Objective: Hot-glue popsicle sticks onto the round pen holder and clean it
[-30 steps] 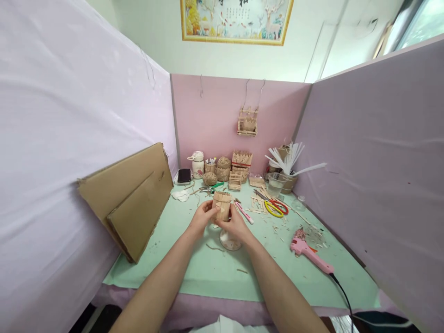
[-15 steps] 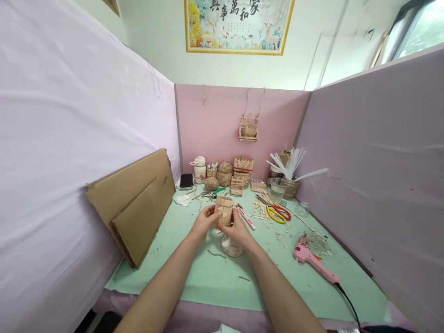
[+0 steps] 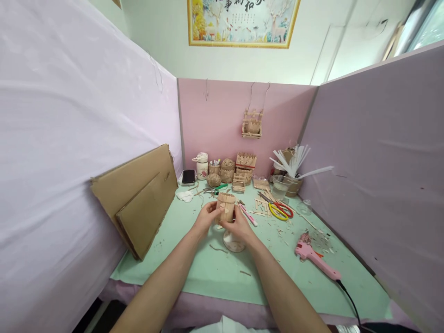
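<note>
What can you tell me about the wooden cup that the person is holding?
The wooden cup is small, pale brown and rounded, seemingly made from flat wooden strips standing side by side. A raised band runs below its rim, and a lighter small piece shows on the front. It is roughly upright over the green cloth. The left hand holds its left side, the right hand its lower right. Its inside cannot be made out.

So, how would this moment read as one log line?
left hand: holding craft-stick cup | right hand: holding same cup | pink glue gun: lying at right, unheld
</note>
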The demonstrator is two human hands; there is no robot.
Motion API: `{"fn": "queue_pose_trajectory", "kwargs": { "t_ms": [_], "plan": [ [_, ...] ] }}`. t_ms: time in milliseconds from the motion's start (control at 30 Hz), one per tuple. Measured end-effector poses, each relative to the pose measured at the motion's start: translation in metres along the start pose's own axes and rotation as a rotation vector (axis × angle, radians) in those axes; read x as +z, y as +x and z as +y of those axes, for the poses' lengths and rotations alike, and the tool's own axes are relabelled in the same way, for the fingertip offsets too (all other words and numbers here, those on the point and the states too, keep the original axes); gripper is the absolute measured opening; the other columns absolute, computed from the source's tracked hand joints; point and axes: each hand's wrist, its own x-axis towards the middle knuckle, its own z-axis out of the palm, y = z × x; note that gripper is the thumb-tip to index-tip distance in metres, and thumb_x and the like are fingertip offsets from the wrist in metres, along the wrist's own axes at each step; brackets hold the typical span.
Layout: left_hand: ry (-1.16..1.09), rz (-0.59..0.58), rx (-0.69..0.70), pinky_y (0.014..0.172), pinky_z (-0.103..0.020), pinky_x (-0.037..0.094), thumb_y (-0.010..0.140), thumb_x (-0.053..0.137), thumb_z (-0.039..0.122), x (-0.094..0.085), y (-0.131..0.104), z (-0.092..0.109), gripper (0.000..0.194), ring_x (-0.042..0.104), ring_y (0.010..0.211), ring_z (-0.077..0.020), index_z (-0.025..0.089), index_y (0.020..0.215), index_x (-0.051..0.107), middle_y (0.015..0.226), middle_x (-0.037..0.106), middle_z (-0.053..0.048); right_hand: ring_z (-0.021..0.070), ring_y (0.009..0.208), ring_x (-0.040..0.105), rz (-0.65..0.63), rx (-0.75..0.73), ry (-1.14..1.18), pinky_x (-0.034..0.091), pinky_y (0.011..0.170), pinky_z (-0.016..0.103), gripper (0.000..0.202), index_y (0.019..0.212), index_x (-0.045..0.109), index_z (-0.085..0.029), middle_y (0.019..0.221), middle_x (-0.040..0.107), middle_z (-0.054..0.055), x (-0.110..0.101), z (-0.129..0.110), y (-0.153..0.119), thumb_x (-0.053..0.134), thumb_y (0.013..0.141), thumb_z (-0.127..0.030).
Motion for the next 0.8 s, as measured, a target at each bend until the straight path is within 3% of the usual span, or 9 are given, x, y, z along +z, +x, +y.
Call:
{"fn": "queue_pose_trajectory", "kwargs": {
  "t_ms": [200, 367, 633, 800],
  "plan": [
    [-0.016, -0.047, 0.01, 0.091, -0.035, 0.044, 0.063, 0.073, 0.037, 0.003, -0.005, 0.008, 0.048, 0.058, 0.106, -0.023, 0.017, 0.105, 0.06, 0.114, 0.063, -0.011, 0.02, 0.09, 0.061, 0.008, 0.002, 0.056, 0.049, 0.073, 0.031, 0.058, 0.115, 0.046, -0.022, 0.108, 0.061, 0.005, -0.002, 0.001, 0.001, 0.07, 0.064, -0.035],
    [-0.038, -0.018, 0.003, 0.094, -0.037, 0.043, 0.072, 0.063, 0.041, 0.003, -0.005, 0.008, 0.043, 0.056, 0.11, -0.0237, 0.016, 0.108, 0.059, 0.117, 0.061, -0.012, 0.0202, 0.097, 0.059, 0.042, -0.007, 0.056, 0.049, 0.077, 0.032, 0.058, 0.115, 0.045, -0.021, 0.112, 0.059, 0.006, -0.003, 0.002, 0.003, 0.069, 0.065, -0.034],
    [0.29, -0.084, 0.156, 0.098, -0.04, 0.039, 0.053, 0.081, 0.026, 0.006, 0.0, -0.01, 0.07, 0.052, 0.115, -0.0274, 0.016, 0.116, 0.051, 0.123, 0.057, -0.014, 0.0224, 0.095, 0.057, 0.12, -0.09, -0.147, 0.046, 0.077, 0.034, 0.053, 0.112, 0.044, -0.021, 0.107, 0.06, 0.006, -0.004, -0.001, 0.001, 0.066, 0.065, -0.03],
    [0.375, -0.047, 0.138, 0.092, -0.039, 0.043, 0.052, 0.079, 0.019, 0.007, 0.006, -0.017, 0.067, 0.057, 0.106, -0.0265, 0.015, 0.113, 0.051, 0.115, 0.06, -0.012, 0.0246, 0.103, 0.053, 0.11, -0.188, -0.198, 0.044, 0.086, 0.039, 0.057, 0.117, 0.044, -0.02, 0.111, 0.056, 0.008, -0.003, 0.002, 0.0, 0.065, 0.064, -0.027]
  ]
}}
